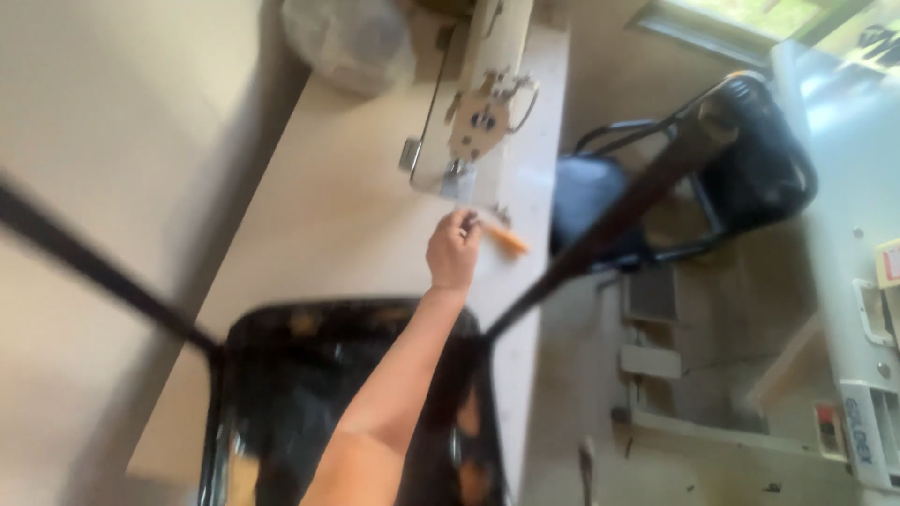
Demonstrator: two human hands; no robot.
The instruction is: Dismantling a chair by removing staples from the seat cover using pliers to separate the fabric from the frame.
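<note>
My left hand (454, 251) reaches forward over a pale tabletop (328, 225), shut on a small orange tool (506, 239) whose tip points right. The hand is just below the needle end of a cream sewing machine (478, 112). Under my forearm lies a black glossy seat-like object (309, 394). Two dark bars run from it, one (84, 262) to the upper left and one (619, 206) to the upper right. My right hand is out of sight.
A clear plastic bag (352, 37) sits at the table's far end. A black metal chair (741, 169) stands to the right on a dusty floor. A pale machine cabinet (853, 234) fills the right edge. A wall runs along the left.
</note>
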